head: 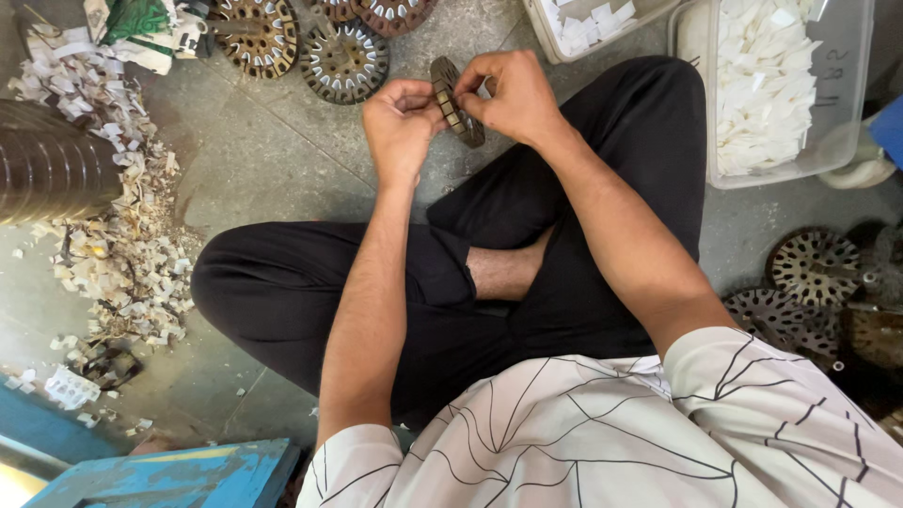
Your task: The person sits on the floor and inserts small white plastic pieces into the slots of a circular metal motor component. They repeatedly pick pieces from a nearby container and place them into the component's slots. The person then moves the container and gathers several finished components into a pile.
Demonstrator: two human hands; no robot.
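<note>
I sit cross-legged on a grey stone floor. Both hands hold a round, dark, slotted metal core [456, 102] on edge in front of my knees. My left hand [400, 118] pinches its left rim with thumb and fingers. My right hand [513, 94] grips the right side, fingers curled over the top. Part of the core is hidden behind my fingers.
More slotted metal cores [343, 61] lie on the floor ahead, others at the right [814, 268]. Two clear plastic bins [847, 103] hold white paper strips. Scrap paper bits [122, 254] pile at the left beside a dark ribbed cylinder [52, 174]. A blue board [169, 475] lies bottom left.
</note>
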